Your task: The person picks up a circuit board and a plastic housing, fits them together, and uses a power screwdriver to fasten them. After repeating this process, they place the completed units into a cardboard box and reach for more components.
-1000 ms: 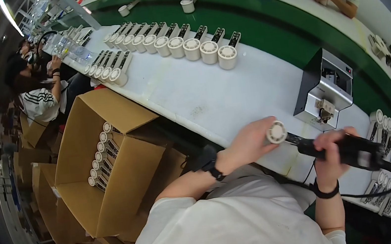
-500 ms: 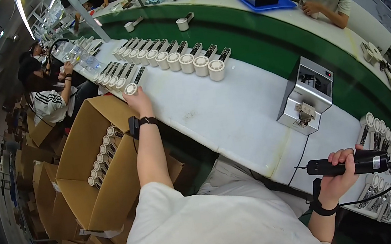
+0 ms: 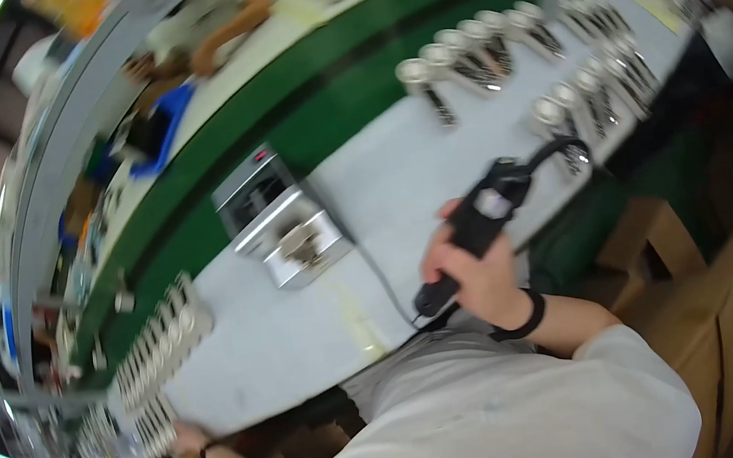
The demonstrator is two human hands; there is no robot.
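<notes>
My right hand is wrapped round a black electric screwdriver, its cable leaving from the upper end. The tool is held slantwise over the table's near edge. My left hand reaches far left, to the end of a short row of white round-headed units with dark strips along their handles. Its fingers are blurred, so I cannot tell whether it grips the end unit. Behind that row runs a longer row of similar white units.
A silver box-shaped machine stands mid-table. More white units are grouped to the right, with others nearer me. Cardboard boxes sit at lower right. Across the green strip, a person's arm rests by another table.
My view has swung to the right, blurring the picture. The right hand still holds the screwdriver, its tip now pointing toward me. The left hand remains by the short row's end.
</notes>
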